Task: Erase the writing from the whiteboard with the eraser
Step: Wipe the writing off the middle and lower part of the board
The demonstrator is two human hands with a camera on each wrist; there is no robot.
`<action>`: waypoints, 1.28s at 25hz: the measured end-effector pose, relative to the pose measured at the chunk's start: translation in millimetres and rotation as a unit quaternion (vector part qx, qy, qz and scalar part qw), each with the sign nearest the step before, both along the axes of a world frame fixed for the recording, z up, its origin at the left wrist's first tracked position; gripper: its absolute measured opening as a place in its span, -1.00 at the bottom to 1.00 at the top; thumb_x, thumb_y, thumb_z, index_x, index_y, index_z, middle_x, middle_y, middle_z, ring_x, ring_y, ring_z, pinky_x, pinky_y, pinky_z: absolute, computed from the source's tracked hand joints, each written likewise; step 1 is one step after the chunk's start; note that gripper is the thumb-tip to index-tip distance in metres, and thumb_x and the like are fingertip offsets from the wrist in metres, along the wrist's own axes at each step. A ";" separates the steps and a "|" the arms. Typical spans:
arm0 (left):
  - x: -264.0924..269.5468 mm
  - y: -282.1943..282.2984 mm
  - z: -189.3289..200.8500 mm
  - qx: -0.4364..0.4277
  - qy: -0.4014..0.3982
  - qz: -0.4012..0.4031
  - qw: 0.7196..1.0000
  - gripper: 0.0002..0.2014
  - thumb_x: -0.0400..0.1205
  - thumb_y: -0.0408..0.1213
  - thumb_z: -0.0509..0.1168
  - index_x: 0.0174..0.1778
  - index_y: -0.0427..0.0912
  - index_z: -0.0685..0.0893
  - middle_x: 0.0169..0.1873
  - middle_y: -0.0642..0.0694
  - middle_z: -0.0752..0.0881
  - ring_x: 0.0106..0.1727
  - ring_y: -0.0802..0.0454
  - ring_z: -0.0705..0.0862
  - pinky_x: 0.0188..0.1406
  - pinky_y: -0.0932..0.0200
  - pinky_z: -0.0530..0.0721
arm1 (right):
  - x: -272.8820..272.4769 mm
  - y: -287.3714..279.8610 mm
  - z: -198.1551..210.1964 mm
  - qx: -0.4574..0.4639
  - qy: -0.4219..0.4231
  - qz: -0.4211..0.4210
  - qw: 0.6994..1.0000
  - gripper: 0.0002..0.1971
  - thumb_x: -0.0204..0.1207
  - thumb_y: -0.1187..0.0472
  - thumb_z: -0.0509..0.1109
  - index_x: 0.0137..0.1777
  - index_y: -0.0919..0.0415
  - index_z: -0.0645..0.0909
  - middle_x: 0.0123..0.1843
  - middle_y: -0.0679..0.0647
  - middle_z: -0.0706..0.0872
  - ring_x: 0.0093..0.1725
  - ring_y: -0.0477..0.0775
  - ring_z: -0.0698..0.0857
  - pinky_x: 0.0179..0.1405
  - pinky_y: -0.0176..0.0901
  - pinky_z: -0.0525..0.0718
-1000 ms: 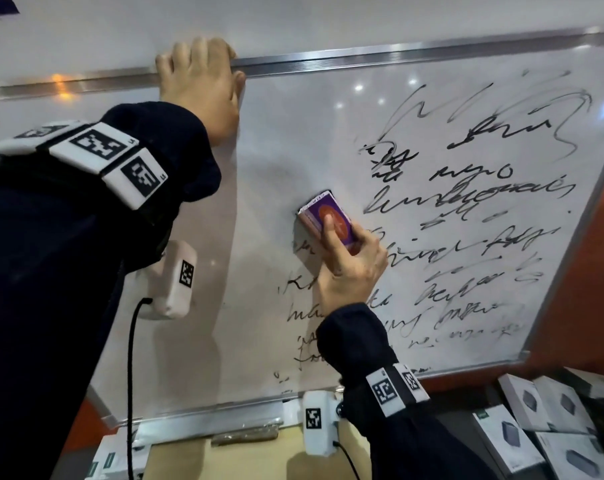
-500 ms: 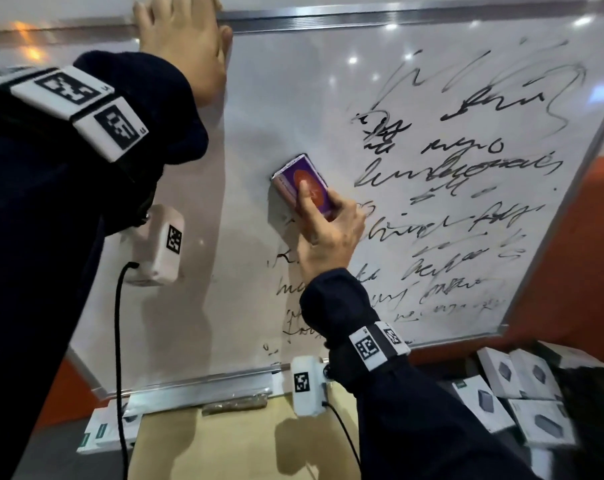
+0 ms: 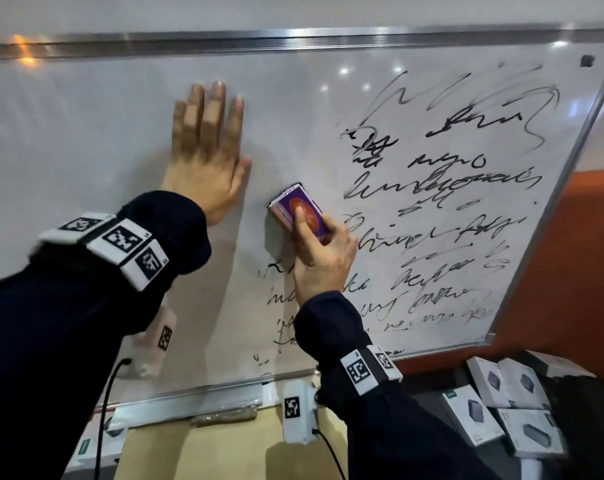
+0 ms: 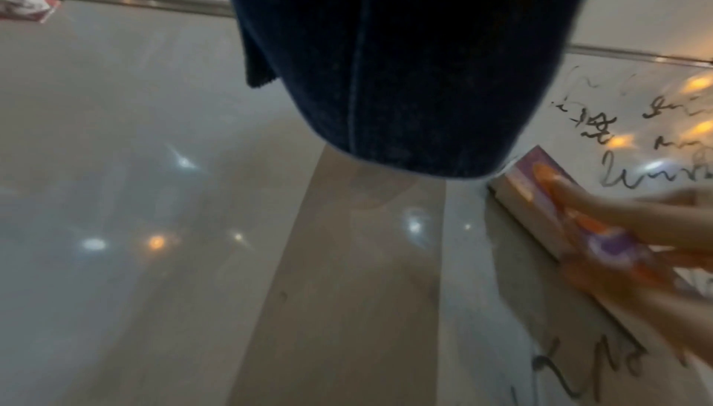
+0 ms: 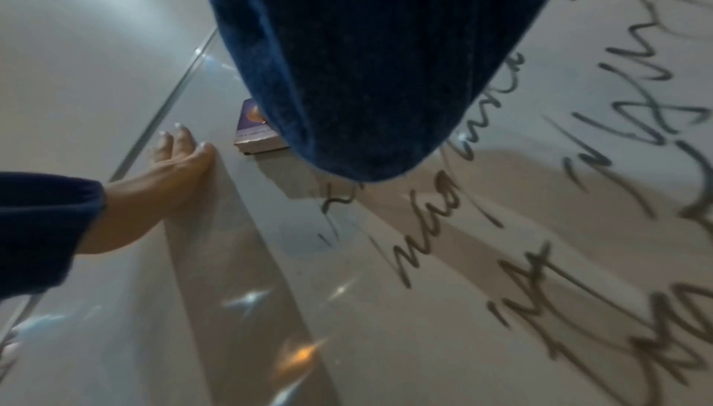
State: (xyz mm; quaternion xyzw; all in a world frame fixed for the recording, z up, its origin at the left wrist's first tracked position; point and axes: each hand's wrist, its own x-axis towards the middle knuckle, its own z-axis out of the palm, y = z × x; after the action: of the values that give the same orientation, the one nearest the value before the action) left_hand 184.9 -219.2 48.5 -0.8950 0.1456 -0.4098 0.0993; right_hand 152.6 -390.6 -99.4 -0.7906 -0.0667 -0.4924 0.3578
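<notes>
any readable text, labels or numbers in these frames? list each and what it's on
None reads as a word.
Whiteboard: black cursive handwriting, smeared, illegible.
Eraser in the right hand: script on an orange oval, too small.
Wristband tags: coded squares plus tiny characters, unreadable.
White boxes: green corner mark, too blurred.

Your eraser on a half-cleaned whiteboard

You have the eraser [image 3: 296, 211], a small block with a purple label, an orange oval on it and a pale pinkish side, lying flat against the whiteboard [image 3: 85, 133] and turned at a slant, near the board's middle. Taking the eraser as your landmark: to its left the white, glossy, metal-framed board is wiped bare, with only ceiling lights mirrored in it. To its right and below it, the writing [image 3: 442, 188] runs in many lines of black scrawl, some strokes above already smeared grey. The nearest scribbles start just beside the eraser's right edge and just under it.
</notes>
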 end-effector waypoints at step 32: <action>0.3 -7.1 -1.3 0.029 0.040 0.066 0.997 -0.31 0.70 0.02 -0.08 0.66 -0.35 -0.02 0.59 -0.55 -0.01 0.58 -0.59 -0.05 0.52 -0.46 -0.16 | -4.0 24.5 -51.2 0.039 -0.027 -0.008 0.999 -0.53 0.41 0.18 0.57 0.35 -0.05 0.68 0.20 0.04 0.44 0.10 0.19 0.50 0.17 0.15 0.60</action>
State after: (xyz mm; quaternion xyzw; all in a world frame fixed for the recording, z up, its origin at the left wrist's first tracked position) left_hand 185.2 -226.3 47.2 -0.9149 0.1020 -0.3620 0.1466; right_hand 148.7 -366.1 -150.6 -0.7632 -0.0509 -0.5182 0.3827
